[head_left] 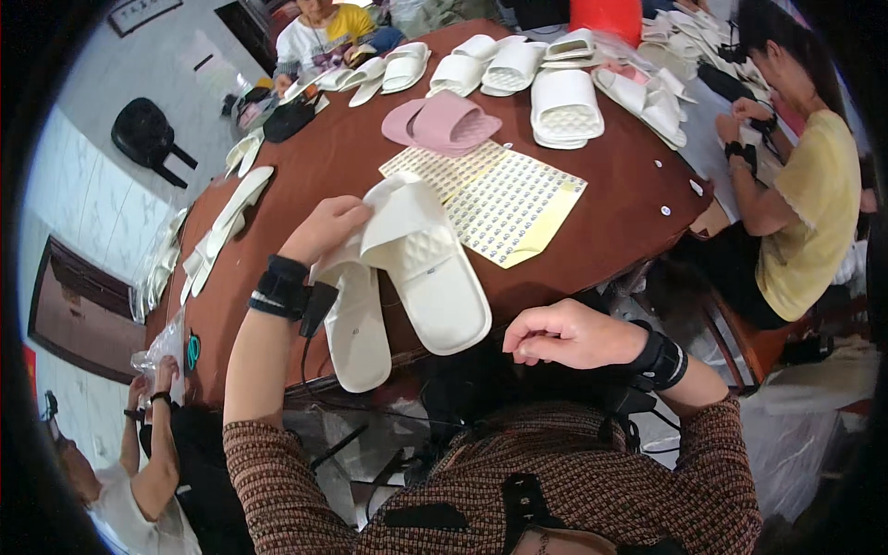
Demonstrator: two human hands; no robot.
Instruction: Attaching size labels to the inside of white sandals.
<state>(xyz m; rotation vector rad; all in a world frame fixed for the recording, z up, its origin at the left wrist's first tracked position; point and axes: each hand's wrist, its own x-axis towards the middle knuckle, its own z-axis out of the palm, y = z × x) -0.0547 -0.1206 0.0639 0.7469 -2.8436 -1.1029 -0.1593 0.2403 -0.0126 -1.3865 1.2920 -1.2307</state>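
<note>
My left hand (326, 228) grips the strap end of a white slipper (427, 268) that lies on top of a second white slipper (356, 328) at the near edge of the round brown table (610, 217). My right hand (564, 335) hovers just off the table edge, fingers curled with the tips pinched together; whether something small is between them I cannot tell. Sheets of small stickers (504, 199) lie just beyond the slippers.
A pink slipper pair (444, 122) sits mid-table. Several white slippers (564, 106) crowd the far side and left rim (227, 222). A person in yellow (809, 213) sits at right, another at the far end (319, 32), another at lower left (148, 462).
</note>
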